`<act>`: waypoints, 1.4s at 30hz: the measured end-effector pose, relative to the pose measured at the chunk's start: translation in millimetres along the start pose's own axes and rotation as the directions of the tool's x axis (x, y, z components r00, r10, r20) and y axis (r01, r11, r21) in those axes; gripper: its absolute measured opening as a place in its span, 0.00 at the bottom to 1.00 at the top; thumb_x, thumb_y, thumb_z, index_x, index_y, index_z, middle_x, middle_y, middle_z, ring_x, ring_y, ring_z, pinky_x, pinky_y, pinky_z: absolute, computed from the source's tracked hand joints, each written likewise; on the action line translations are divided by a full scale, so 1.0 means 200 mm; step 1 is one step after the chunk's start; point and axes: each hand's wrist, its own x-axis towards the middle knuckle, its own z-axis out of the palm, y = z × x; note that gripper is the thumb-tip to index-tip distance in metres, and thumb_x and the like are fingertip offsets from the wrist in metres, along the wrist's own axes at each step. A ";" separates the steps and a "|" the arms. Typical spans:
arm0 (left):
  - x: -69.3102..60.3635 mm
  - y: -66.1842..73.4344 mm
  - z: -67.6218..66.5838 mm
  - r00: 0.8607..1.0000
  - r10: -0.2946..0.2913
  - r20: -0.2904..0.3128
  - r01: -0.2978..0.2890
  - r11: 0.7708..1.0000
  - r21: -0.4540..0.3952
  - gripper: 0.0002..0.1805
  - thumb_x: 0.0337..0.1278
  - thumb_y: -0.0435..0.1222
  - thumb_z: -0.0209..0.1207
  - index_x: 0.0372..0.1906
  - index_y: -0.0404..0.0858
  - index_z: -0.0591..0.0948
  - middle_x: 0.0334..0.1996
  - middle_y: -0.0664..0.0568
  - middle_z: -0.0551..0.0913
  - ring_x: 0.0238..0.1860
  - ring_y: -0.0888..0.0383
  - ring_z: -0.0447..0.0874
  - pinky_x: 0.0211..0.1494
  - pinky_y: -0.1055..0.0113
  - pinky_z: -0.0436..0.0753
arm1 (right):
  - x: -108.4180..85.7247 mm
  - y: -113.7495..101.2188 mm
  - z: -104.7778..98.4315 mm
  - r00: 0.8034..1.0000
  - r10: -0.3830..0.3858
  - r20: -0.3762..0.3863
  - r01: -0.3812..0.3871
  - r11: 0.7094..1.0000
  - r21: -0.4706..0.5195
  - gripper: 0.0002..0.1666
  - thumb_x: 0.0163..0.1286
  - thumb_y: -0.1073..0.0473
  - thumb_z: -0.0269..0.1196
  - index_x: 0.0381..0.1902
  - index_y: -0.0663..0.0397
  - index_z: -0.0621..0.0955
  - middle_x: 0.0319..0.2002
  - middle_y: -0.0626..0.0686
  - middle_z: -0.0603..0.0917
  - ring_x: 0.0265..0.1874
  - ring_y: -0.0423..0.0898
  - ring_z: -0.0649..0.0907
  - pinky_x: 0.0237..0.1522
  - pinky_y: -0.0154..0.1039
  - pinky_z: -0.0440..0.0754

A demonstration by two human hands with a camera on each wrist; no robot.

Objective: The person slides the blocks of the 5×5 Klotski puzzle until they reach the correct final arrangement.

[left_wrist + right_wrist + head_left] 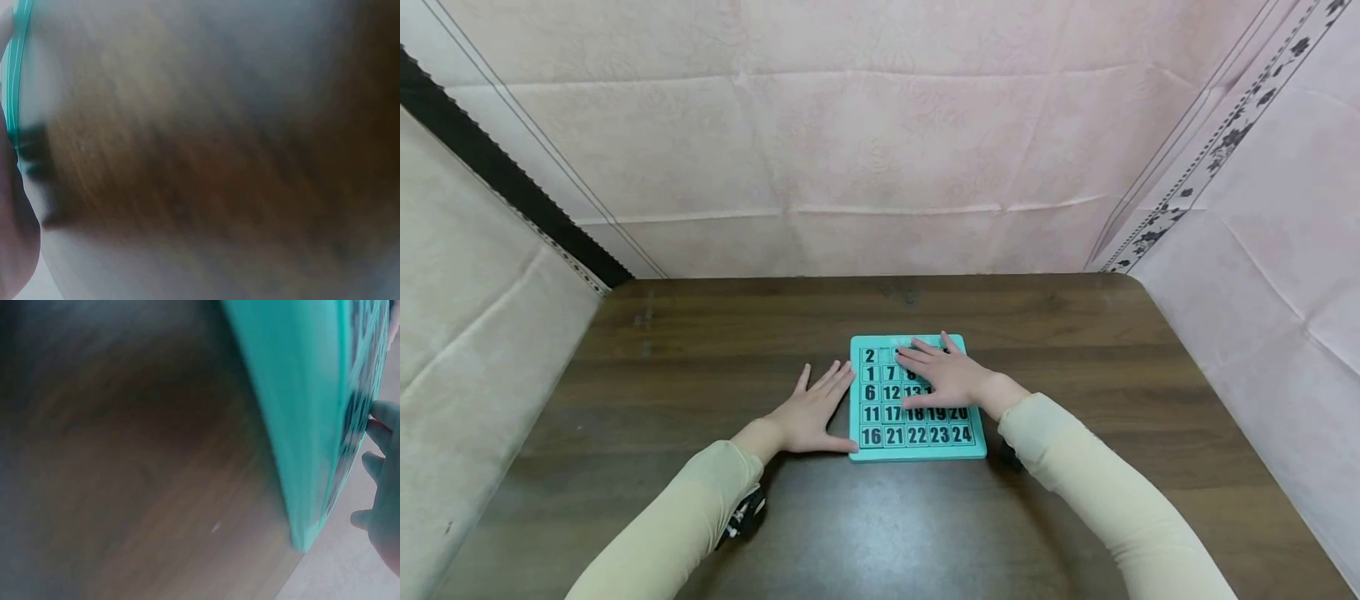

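Observation:
A turquoise number slide puzzle [917,454] with black numerals in a grid lies flat on the table. My left hand [808,421] is at its left side, fingers spread and straight, with the thumb and fingertips at the frame's edge. Over the upper tiles lies my right hand [951,382], fingers extended, hiding several numbers. In the right wrist view, fingertips of the right hand [386,459] meet the tile face beyond the puzzle's thick side wall [287,406]. The left wrist view catches only part of the left hand [15,231] and a strip of turquoise edge [14,81].
The brown wood-grain table [737,325] extends around the puzzle on all sides. Pale cloth [880,142] hangs behind its far edge, with more cloth at left and right. A dark wrist device [745,512] sits under the left sleeve.

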 end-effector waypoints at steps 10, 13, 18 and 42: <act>-0.01 0.01 -0.01 1.000 0.011 -0.015 -0.011 1.000 -0.007 0.61 0.43 0.73 0.50 0.75 0.40 0.43 0.76 0.50 0.39 0.76 0.51 0.34 0.71 0.38 0.34 | -0.06 0.06 0.01 1.000 -0.006 -0.018 0.006 1.000 0.000 0.51 0.61 0.24 0.46 0.74 0.43 0.52 0.74 0.46 0.52 0.75 0.48 0.48 0.70 0.63 0.36; 0.00 0.01 -0.01 1.000 0.013 -0.017 -0.014 1.000 -0.012 0.61 0.44 0.72 0.50 0.75 0.40 0.43 0.76 0.50 0.39 0.76 0.51 0.35 0.71 0.38 0.34 | -0.06 0.07 0.01 1.000 -0.011 -0.017 0.011 1.000 0.006 0.51 0.61 0.24 0.47 0.74 0.43 0.52 0.75 0.46 0.52 0.75 0.49 0.48 0.69 0.63 0.36; 0.00 0.00 0.00 1.000 0.017 -0.015 -0.017 1.000 0.000 0.61 0.44 0.72 0.51 0.75 0.40 0.43 0.76 0.50 0.39 0.76 0.51 0.34 0.71 0.38 0.34 | -0.06 0.06 0.01 1.000 -0.014 -0.027 0.014 1.000 0.012 0.51 0.61 0.25 0.47 0.74 0.44 0.53 0.74 0.47 0.52 0.75 0.50 0.49 0.69 0.63 0.36; 0.01 -0.01 0.01 1.000 0.009 0.009 -0.009 1.000 -0.001 0.61 0.45 0.73 0.48 0.75 0.41 0.40 0.76 0.53 0.36 0.76 0.53 0.32 0.71 0.40 0.32 | 0.14 -0.13 -0.03 0.998 0.016 0.064 -0.013 0.999 -0.041 0.51 0.60 0.21 0.42 0.74 0.37 0.47 0.75 0.41 0.45 0.75 0.44 0.43 0.71 0.57 0.33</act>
